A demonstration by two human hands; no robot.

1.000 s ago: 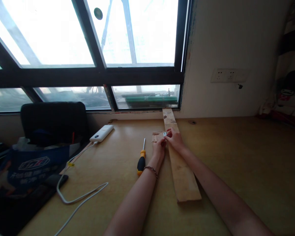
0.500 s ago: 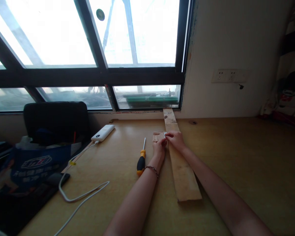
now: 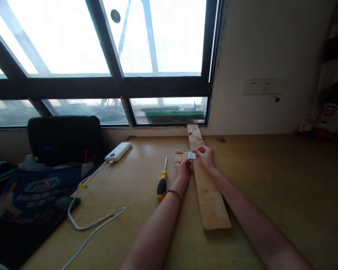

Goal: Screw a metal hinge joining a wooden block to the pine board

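Observation:
A small metal hinge [image 3: 192, 155] with screw holes lies spread flat, bridging a short wooden block [image 3: 180, 155] and a long wooden plank [image 3: 211, 198]. My left hand [image 3: 182, 167] is closed at the hinge's lower edge, over the block; its fingertips are partly hidden, so what they grip cannot be made out. My right hand [image 3: 206, 156] rests over the plank, its thumb and fingertips pinched at the right edge of the hinge. To the left of my left wrist lies a screwdriver [image 3: 162, 183] with a black and yellow handle, its shaft pointing toward the window.
On the wooden table [image 3: 270, 195] a white power bank [image 3: 118, 151] sits at the back left, trailing a white cable [image 3: 94, 226]. A black chair [image 3: 64, 135] and a blue bag [image 3: 42, 187] stand at the left. The plank's far end reaches the window sill.
The hinge, mostly covered by my fingers before, now shows lying open across block and plank. My right hand has shifted slightly right. My left hand stays in place.

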